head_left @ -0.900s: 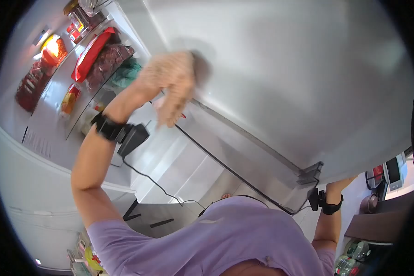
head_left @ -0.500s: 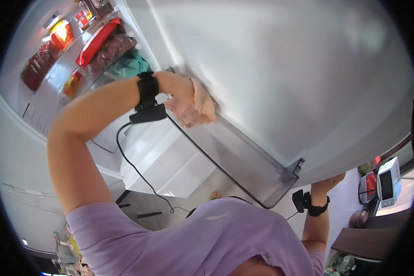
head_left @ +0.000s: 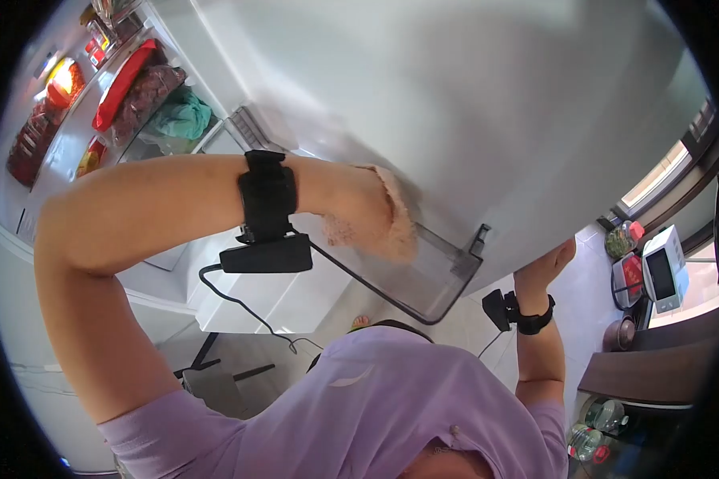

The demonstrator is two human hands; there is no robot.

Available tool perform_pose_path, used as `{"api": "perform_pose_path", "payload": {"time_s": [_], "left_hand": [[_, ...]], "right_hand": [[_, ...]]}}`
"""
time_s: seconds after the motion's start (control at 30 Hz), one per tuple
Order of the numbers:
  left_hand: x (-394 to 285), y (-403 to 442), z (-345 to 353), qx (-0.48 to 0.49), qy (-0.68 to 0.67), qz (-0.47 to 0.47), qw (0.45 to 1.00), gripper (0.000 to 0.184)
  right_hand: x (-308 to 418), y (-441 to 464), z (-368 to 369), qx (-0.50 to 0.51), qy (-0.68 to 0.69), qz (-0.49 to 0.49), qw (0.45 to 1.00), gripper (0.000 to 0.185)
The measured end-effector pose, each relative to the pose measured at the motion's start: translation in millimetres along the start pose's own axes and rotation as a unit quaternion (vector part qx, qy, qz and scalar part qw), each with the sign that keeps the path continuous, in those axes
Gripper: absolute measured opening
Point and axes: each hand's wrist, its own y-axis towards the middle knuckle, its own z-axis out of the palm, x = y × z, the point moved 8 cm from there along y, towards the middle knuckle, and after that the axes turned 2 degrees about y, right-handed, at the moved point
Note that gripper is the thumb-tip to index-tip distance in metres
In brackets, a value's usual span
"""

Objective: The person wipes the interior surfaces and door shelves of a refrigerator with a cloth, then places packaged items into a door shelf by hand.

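Observation:
My left hand (head_left: pixel 363 203) is closed on a pinkish cloth (head_left: pixel 403 231), pressing it against the inner side of the open refrigerator door (head_left: pixel 487 120). The cloth is over a clear door bin (head_left: pixel 435 291), whose dark rim runs below my wrist. Part of that bin is hidden behind the hand and cloth. At the door's outer edge, my right hand (head_left: pixel 543 267) grips the door, with some fingers out of sight. Both wrists wear black straps with small boxes.
Refrigerator shelves at the left hold a red package (head_left: pixel 128 84), a green plastic bag (head_left: pixel 182 116) and other packets. A white drawer (head_left: pixel 272 291) is below. At the right are a white appliance (head_left: pixel 663 267), a jar with a red lid (head_left: pixel 621 238) and plastic bottles (head_left: pixel 603 415).
My left hand and the cloth have moved right and down along the door bin, uncovering the bin's left end. In view, the door and my right hand have shifted left and up.

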Motion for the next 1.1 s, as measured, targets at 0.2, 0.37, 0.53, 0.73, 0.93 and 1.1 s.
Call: {"api": "perform_pose_path", "payload": {"time_s": [0.2,0.37,0.53,0.73,0.93,1.1], "left_hand": [[-16,7,-6,-0.077,0.088,0.014,0.993,0.013],[-76,-1,-14,-0.205,0.180,0.183,0.945,0.011],[-76,4,-13,-0.184,-0.080,0.144,0.969,0.013],[-73,-9,-10,-0.173,-0.461,-0.024,0.870,0.026],[-119,-45,-62,-0.236,-0.496,0.259,0.794,0.025],[-166,-84,-125,-0.162,-0.402,0.492,0.755,0.028]], "right_hand": [[9,3,8,0.014,0.000,-0.027,1.000,0.039],[7,4,10,0.013,0.010,-0.015,1.000,0.041],[7,8,15,0.042,0.054,0.028,0.997,0.041],[9,11,16,0.036,0.021,0.006,0.999,0.041],[-18,13,2,0.023,-0.021,-0.011,0.999,0.041],[-9,15,9,0.021,0.036,0.017,0.999,0.046]]}}
